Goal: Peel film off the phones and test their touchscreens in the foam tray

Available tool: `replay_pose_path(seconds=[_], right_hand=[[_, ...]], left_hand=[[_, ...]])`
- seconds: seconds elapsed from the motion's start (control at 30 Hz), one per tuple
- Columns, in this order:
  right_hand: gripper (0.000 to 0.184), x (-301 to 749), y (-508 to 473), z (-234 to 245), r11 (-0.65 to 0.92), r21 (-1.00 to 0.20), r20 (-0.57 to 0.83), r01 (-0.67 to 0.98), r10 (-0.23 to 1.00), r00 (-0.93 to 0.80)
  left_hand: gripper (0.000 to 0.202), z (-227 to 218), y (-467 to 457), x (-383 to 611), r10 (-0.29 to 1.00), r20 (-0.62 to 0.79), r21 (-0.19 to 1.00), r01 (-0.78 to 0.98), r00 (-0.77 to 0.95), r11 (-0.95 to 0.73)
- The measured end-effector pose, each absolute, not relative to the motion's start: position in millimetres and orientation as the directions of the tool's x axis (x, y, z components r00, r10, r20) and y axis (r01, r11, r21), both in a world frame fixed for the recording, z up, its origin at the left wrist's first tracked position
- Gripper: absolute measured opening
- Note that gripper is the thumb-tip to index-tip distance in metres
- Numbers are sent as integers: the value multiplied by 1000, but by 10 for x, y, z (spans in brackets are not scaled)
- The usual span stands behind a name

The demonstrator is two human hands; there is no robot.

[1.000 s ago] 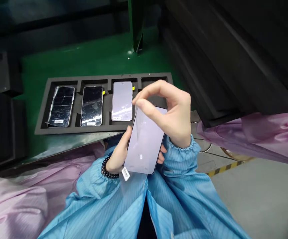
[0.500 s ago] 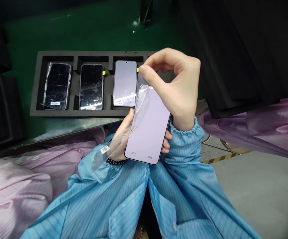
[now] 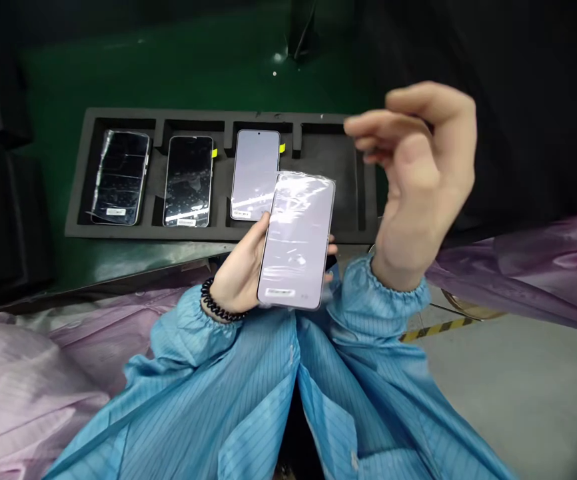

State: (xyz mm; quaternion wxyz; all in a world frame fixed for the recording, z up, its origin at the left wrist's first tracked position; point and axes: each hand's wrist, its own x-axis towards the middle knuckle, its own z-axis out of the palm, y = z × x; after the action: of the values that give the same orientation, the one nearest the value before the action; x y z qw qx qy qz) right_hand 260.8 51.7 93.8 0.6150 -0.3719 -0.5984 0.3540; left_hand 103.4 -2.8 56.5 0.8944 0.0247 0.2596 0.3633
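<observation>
A green table (image 3: 193, 73) overlooks grey floor (image 3: 508, 393) with yellow-and-black tape (image 3: 438, 329).

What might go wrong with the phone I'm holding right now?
Only the left hand holds the phone, while the right hand is raised away from it, so it might slip. The clear film over the phone shows creases, so it could shift or catch on something.

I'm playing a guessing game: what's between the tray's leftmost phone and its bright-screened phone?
Another dark phone and the tray's dividers, shown in the head view.
</observation>
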Motion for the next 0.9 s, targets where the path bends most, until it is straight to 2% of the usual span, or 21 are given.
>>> replay_pose_path(seconds=[0.13,0.27,0.37,0.43,0.5,0.53,0.57,0.63,0.7,0.8,0.9], right_hand=[[18,2935,360,807,403,-910,414,100,902,124],[19,3162,234,665,312,-934,340,175,925,167],[20,3228,205,594,236,-949,276,206,943,188],[20,3239,231,552,222,-952,263,210,946,189],[20,3236,281,504,223,-951,263,214,948,179],[21,3231,312,477,226,-950,265,215,949,171],[21,3224,343,448,229,-950,265,214,951,161],[20,3204,402,389,225,-954,255,200,957,139],[20,3176,450,337,212,-961,234,177,965,114],[21,3130,495,286,195,-968,209,158,975,77],[22,3105,515,260,195,-966,209,170,976,67]], left_hand=[[50,548,448,1041,766,-484,428,-649,423,629],[44,571,923,1309,830,-460,557,-626,314,546],[48,592,1071,1528,794,-509,624,-492,334,607],[46,583,1079,1551,796,-481,727,-341,367,596],[48,537,1058,1437,886,-325,907,-157,331,391],[55,497,1046,1338,937,-197,976,-30,287,215],[62,445,1037,1222,967,-59,991,133,249,26],[74,316,1029,987,963,140,835,495,230,-240],[81,183,1032,815,949,165,623,718,268,-311],[82,83,1041,744,950,115,430,847,290,-311],[89,174,1050,780,959,166,355,893,232,-277]])
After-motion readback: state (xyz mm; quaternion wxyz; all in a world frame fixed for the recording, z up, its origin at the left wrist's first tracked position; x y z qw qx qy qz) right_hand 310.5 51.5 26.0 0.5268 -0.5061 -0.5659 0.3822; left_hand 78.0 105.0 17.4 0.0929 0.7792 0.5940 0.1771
